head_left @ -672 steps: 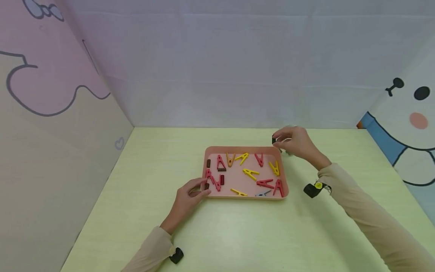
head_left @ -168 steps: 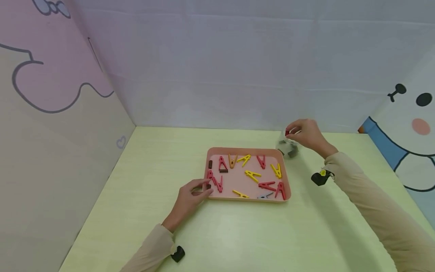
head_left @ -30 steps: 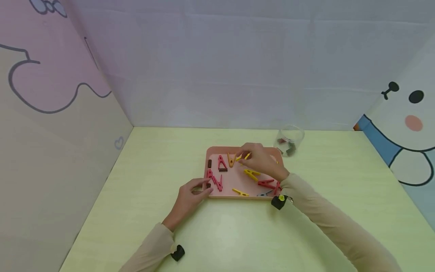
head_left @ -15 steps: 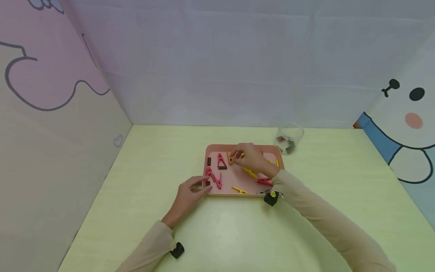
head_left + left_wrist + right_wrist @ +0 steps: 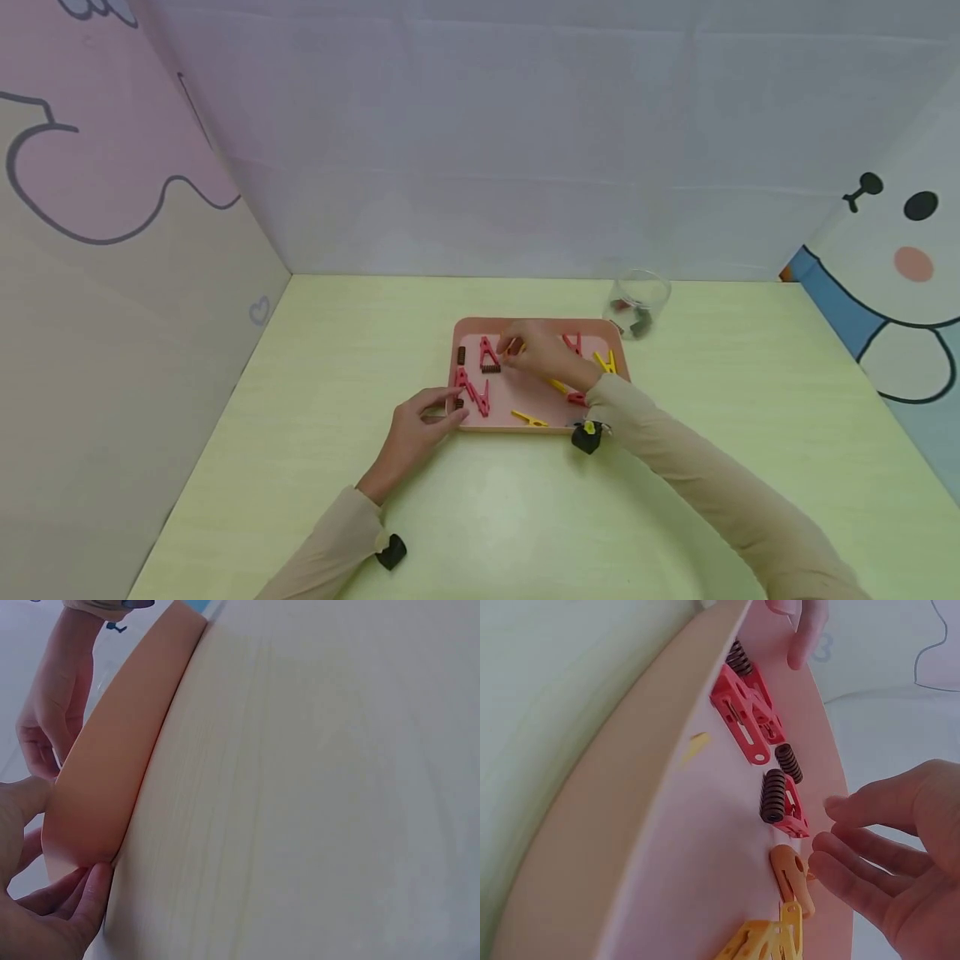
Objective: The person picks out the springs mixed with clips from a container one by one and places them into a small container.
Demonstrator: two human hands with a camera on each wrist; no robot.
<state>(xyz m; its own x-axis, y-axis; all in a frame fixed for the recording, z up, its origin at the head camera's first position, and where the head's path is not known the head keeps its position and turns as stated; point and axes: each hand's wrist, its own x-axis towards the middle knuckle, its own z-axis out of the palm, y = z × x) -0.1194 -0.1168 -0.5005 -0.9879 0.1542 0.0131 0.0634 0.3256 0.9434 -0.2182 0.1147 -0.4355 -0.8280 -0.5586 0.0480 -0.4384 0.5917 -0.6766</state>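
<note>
The pink tray lies on the table with clothespins and dark brown ribbed pieces in it. My left hand grips its near left corner, thumb and fingertips at the orange-pink wall in the left wrist view. My right hand hovers over the tray's back part, thumb and fingers apart with nothing between them in the right wrist view. Just past those fingers lie a ribbed piece, a red clothespin and an orange clothespin.
Behind the tray's right corner stands a clear cup with red and dark pieces inside. Yellow clothespins and more red clothespins are spread in the tray. A pale wall closes off the table's back.
My right hand, seen earlier at the cup with a dark piece and then a red one, has come back over the tray and drifted left. My left hand stays at the corner.
</note>
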